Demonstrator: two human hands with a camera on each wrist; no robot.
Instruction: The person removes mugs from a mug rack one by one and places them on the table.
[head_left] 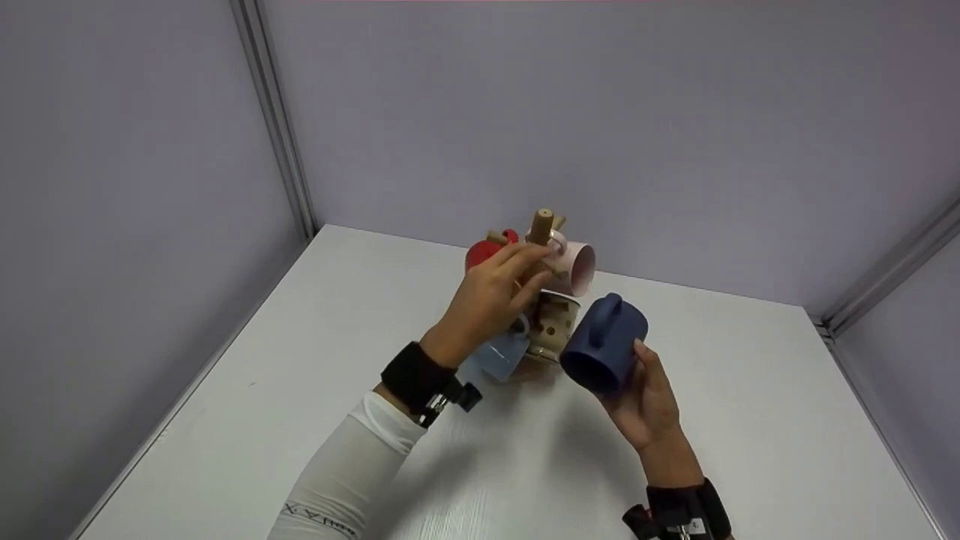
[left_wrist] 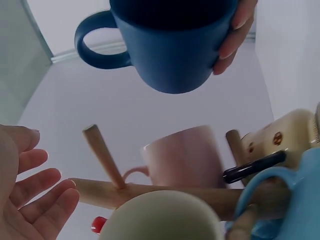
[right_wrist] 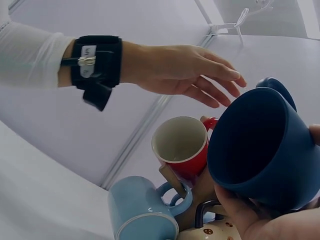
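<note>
The right hand (head_left: 646,401) grips the navy mug (head_left: 604,343) round its body, mouth tilted toward the person and handle up, just right of the wooden mug tree (head_left: 541,226) near the table's far edge. The left hand (head_left: 491,296), fingers loose and holding nothing, reaches to the tree's post, seemingly steadying it among the red mug (head_left: 482,253), pink mug (head_left: 576,266), light-blue mug (head_left: 501,354) and spotted cream mug (head_left: 551,326).

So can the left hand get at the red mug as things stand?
Probably yes. The left hand is open at the rack's post, and the red mug hangs just beyond it, with nothing between. The right hand holds the dark blue mug clear of the rack.
</note>
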